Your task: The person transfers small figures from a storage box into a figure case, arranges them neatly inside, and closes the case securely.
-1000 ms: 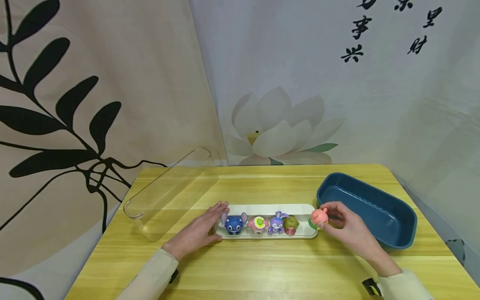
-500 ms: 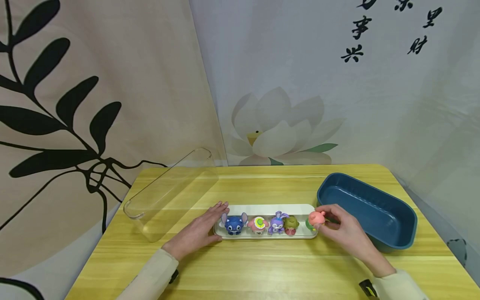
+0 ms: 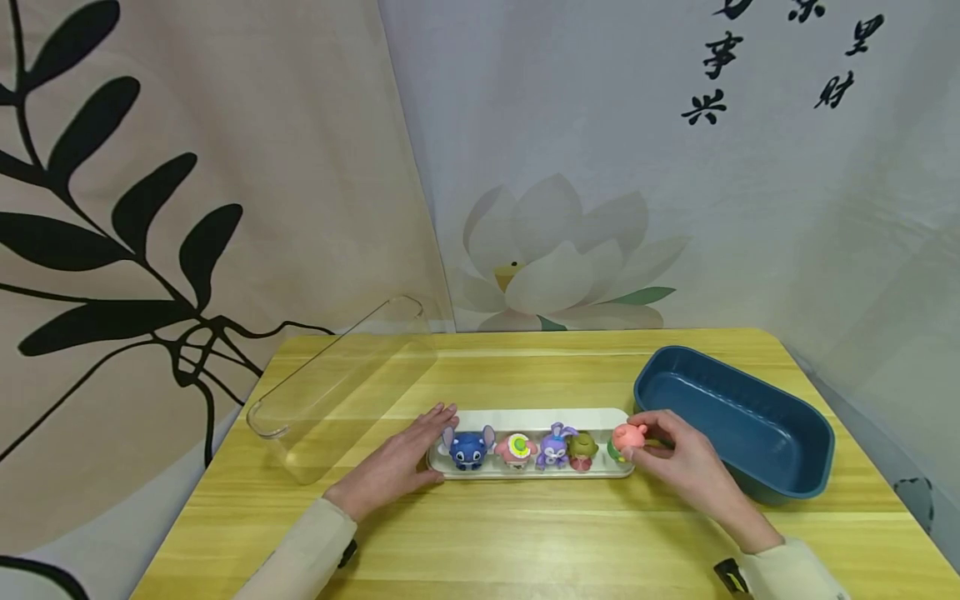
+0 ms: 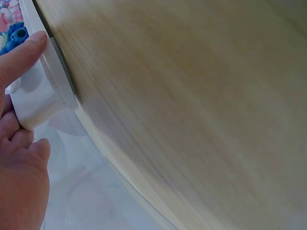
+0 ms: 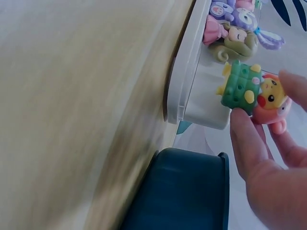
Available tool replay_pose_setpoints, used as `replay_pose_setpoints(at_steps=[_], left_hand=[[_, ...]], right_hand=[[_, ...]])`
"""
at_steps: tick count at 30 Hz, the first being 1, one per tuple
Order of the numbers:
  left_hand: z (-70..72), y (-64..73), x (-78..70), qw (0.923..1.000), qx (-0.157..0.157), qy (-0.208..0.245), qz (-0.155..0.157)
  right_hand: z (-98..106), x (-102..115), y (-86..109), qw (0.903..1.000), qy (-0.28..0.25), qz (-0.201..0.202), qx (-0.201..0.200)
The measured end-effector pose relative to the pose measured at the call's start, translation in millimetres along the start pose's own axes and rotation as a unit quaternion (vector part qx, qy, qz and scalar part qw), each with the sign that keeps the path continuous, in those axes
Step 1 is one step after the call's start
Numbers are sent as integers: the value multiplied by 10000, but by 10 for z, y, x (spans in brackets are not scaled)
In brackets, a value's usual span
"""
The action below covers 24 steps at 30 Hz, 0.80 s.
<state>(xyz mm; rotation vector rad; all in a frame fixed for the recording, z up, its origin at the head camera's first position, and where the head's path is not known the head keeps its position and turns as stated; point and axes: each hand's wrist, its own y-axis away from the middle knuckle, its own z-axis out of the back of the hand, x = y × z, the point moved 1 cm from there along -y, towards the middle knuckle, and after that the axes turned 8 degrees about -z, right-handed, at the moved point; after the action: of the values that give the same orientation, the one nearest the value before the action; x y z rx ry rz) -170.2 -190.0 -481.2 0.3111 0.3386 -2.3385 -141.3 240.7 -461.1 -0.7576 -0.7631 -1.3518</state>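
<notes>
A white oblong tray [image 3: 540,477] lies on the table with a row of small toy figurines in it. From the left come the blue big-eared figurine [image 3: 468,449], the pink one [image 3: 517,449], the purple rabbit [image 3: 553,446] and the olive-haired one [image 3: 582,449]. My left hand [image 3: 397,467] holds the tray's left end, thumb on the near edge, fingers at the far side. Over the right end, my right hand [image 3: 690,462] pinches a figurine [image 5: 242,88] with a pink hood, yellow face and green body. In the right wrist view it appears tilted, beside the olive-haired one.
A dark blue bin [image 3: 735,425] stands right of the tray, close behind my right hand. At the left back lies a clear plastic cover [image 3: 352,392]. A printed cloth [image 3: 570,150] hangs behind the wooden table [image 3: 480,542].
My right hand has moved slightly left with the pink-hooded figurine, bringing it further over the tray's right end. The left hand and tray stay in place.
</notes>
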Motion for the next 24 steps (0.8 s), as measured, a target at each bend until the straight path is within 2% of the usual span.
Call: replay_pose_setpoints(at_steps=[8,18,24], left_hand=[[-2,3,3,10000,-12,9,-8],[-10,11,4,10000,9,22,20],[-14,11,10,10000,4,-42,9]], right_hand=[[-49,1,-9,9995,267,-5,-149],[-87,-19,0,9991,387,-125,-156],[-113,-39,-16,9989,437,-63,-151]])
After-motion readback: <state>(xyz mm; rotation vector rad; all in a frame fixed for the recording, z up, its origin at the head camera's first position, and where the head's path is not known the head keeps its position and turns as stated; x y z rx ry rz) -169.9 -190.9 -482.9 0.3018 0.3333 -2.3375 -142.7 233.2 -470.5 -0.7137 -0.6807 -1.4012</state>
